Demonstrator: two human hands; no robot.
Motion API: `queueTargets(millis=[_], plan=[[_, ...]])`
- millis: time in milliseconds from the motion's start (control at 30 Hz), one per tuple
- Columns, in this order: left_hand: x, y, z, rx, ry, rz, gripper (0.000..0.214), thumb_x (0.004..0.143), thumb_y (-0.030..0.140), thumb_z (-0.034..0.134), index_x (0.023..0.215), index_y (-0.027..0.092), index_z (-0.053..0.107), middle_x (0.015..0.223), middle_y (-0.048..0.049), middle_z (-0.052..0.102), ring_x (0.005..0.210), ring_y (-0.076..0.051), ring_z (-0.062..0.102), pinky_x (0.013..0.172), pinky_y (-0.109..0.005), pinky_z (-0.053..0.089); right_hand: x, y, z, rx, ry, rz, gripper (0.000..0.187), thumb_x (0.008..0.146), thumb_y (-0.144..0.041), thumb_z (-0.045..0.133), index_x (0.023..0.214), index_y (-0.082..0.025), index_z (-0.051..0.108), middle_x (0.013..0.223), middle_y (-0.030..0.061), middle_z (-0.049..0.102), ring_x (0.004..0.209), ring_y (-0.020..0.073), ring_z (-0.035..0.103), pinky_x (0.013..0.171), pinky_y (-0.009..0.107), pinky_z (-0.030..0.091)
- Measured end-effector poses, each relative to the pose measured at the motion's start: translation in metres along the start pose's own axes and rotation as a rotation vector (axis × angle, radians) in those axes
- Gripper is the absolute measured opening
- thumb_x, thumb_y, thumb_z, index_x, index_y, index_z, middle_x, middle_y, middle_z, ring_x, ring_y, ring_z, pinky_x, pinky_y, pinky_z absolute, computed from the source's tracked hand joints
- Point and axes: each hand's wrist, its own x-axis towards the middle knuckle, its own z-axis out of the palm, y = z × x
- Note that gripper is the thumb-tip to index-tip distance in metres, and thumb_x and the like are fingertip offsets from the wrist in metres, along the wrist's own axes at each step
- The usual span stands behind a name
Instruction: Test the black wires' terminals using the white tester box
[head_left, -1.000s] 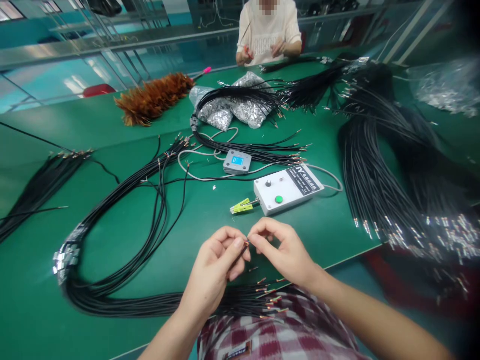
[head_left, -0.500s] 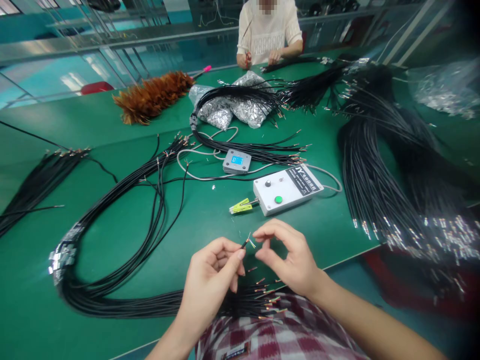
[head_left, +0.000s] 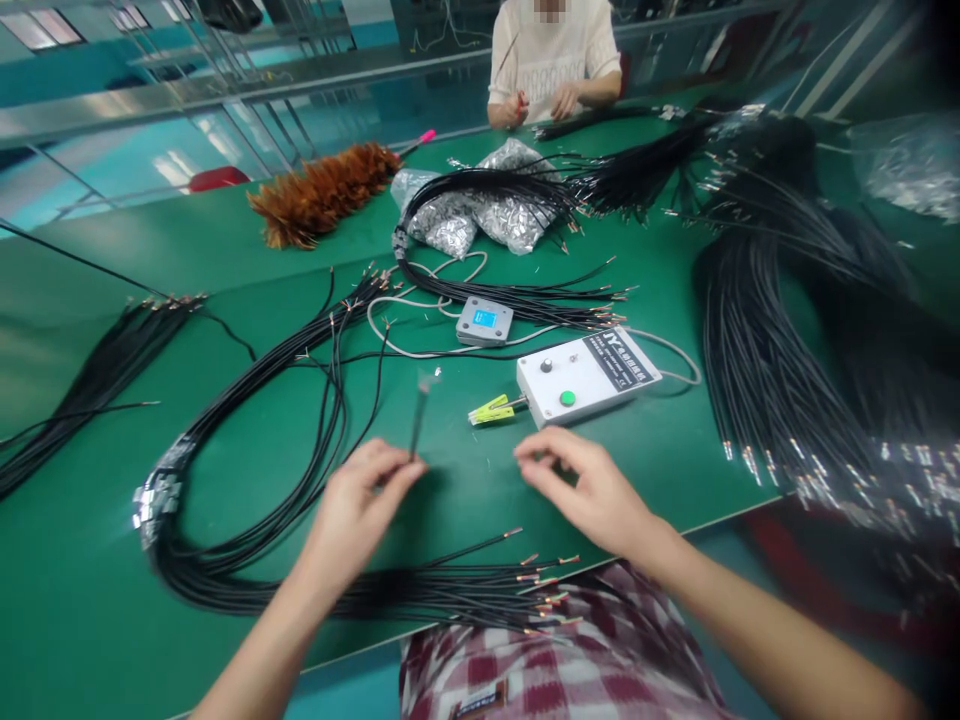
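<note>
My left hand (head_left: 371,495) pinches a thin black cable (head_left: 417,430) between thumb and fingers. The cable's end stands up from my fingertips, and its tip is blurred. To the right, my right hand (head_left: 581,490) hovers over the green table, loosely curled, with nothing visible between thumb and fingers. Beyond it lies a white control box (head_left: 589,380) with a green button, a black knob and a yellow clip (head_left: 491,410) on its left side. A bundle of black cables (head_left: 225,590) curves around under my left forearm, its stripped ends showing coloured wires near my lap.
A small grey box with a blue screen (head_left: 484,320) sits behind the control box. Farther back are plastic bags of silvery parts (head_left: 517,215) and a brown feather duster (head_left: 322,195). Large cable bundles (head_left: 757,350) hang over the right edge. Another person (head_left: 555,70) works opposite.
My left hand has moved left and up, away from my right hand, with the cable swung upright. My right hand has shifted slightly, its thumb and index closer together.
</note>
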Motion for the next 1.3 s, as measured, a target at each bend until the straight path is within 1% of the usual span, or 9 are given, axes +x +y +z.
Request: queueTargets(millis=[133, 267, 367, 433, 533, 600, 700, 833, 1300], plan=[[0.053, -0.021, -0.026, -0.187, 0.357, -0.234, 0.019, 0.081, 0.033, 0.059, 0.075, 0.014, 0.061, 0.045, 0.0084, 0.043, 0.038, -0.008, 0.041, 0.04, -0.019, 0.032, -0.017, 0.006, 0.009, -0.32, -0.309, -0.083, 0.018, 0.083, -0.024, 0.071, 0.101, -0.023, 0.067, 0.095, 0.0017, 0.067, 0.086, 0.0183, 0.06, 0.08, 0.035, 0.038], [0.098, -0.031, -0.048, -0.175, 0.55, -0.245, 0.008, 0.089, 0.019, 0.042, 0.087, 0.012, 0.048, 0.053, 0.0107, 0.05, 0.043, -0.003, 0.052, 0.055, -0.017, 0.042, -0.025, 0.008, 0.018, -0.471, -0.296, -0.132, 0.004, 0.09, -0.022, 0.063, 0.093, -0.021, 0.066, 0.091, 0.0023, 0.064, 0.085, 0.0181, 0.056, 0.077, 0.034, 0.036], [0.088, -0.022, -0.041, -0.121, 0.569, -0.183, 0.012, 0.087, 0.022, 0.051, 0.092, 0.011, 0.048, 0.068, 0.0082, 0.056, 0.056, -0.004, 0.057, 0.064, -0.019, 0.043, -0.025, 0.007, 0.021, -0.501, -0.27, -0.148, 0.011, 0.093, -0.019, 0.056, 0.084, -0.019, 0.062, 0.087, 0.0029, 0.064, 0.083, 0.0184, 0.056, 0.074, 0.033, 0.036], [0.058, -0.01, -0.02, -0.06, 0.505, -0.087, 0.021, 0.078, 0.025, 0.066, 0.091, 0.014, 0.055, 0.078, 0.0044, 0.061, 0.068, -0.009, 0.058, 0.066, -0.019, 0.045, -0.023, 0.004, 0.021, -0.452, -0.241, -0.144, 0.013, 0.095, -0.017, 0.053, 0.084, -0.019, 0.06, 0.086, 0.0028, 0.064, 0.08, 0.0176, 0.057, 0.073, 0.033, 0.037], [-0.002, 0.01, 0.021, 0.084, -0.083, 0.153, 0.015, 0.078, 0.026, 0.067, 0.091, 0.02, 0.064, 0.084, -0.0021, 0.068, 0.078, -0.018, 0.063, 0.073, -0.027, 0.049, -0.016, -0.005, 0.019, -0.287, -0.156, -0.101, 0.013, 0.096, -0.018, 0.051, 0.086, -0.019, 0.059, 0.084, 0.0016, 0.065, 0.077, 0.0159, 0.058, 0.073, 0.031, 0.039], [-0.032, 0.02, 0.043, 0.108, -0.23, 0.165, 0.008, 0.083, 0.022, 0.061, 0.09, 0.022, 0.064, 0.082, -0.0028, 0.068, 0.077, -0.02, 0.062, 0.071, -0.029, 0.048, -0.011, -0.01, 0.018, -0.184, -0.097, -0.084, 0.012, 0.095, -0.019, 0.052, 0.085, -0.019, 0.059, 0.082, 0.0011, 0.065, 0.076, 0.0157, 0.059, 0.073, 0.031, 0.041], [-0.049, 0.027, 0.056, 0.01, -0.176, 0.063, 0.014, 0.093, 0.023, 0.049, 0.085, 0.022, 0.061, 0.072, -0.0007, 0.066, 0.064, -0.016, 0.059, 0.062, -0.025, 0.045, -0.005, -0.014, 0.016, -0.04, -0.03, -0.08, 0.002, 0.09, -0.02, 0.061, 0.088, -0.019, 0.061, 0.081, 0.0009, 0.065, 0.076, 0.0153, 0.061, 0.075, 0.031, 0.044], [-0.046, 0.026, 0.05, -0.134, -0.132, -0.038, 0.018, 0.094, 0.029, 0.049, 0.088, 0.021, 0.064, 0.07, 0.0008, 0.065, 0.053, -0.011, 0.053, 0.053, -0.021, 0.041, -0.003, -0.012, 0.015, 0.142, 0.028, -0.041, 0.014, 0.084, -0.019, 0.067, 0.097, -0.019, 0.066, 0.086, 0.0018, 0.065, 0.076, 0.0143, 0.062, 0.074, 0.029, 0.05], [-0.047, 0.03, 0.052, -0.145, -0.08, -0.042, 0.021, 0.092, 0.028, 0.052, 0.078, 0.019, 0.066, 0.058, 0.0022, 0.056, 0.054, -0.012, 0.051, 0.056, -0.021, 0.04, 0.0, -0.016, 0.035, 0.343, 0.112, 0.179, 0.014, 0.082, -0.029, 0.064, 0.075, -0.018, 0.068, 0.068, 0.0003, 0.066, 0.064, 0.0134, 0.058, 0.061, 0.026, 0.046]])
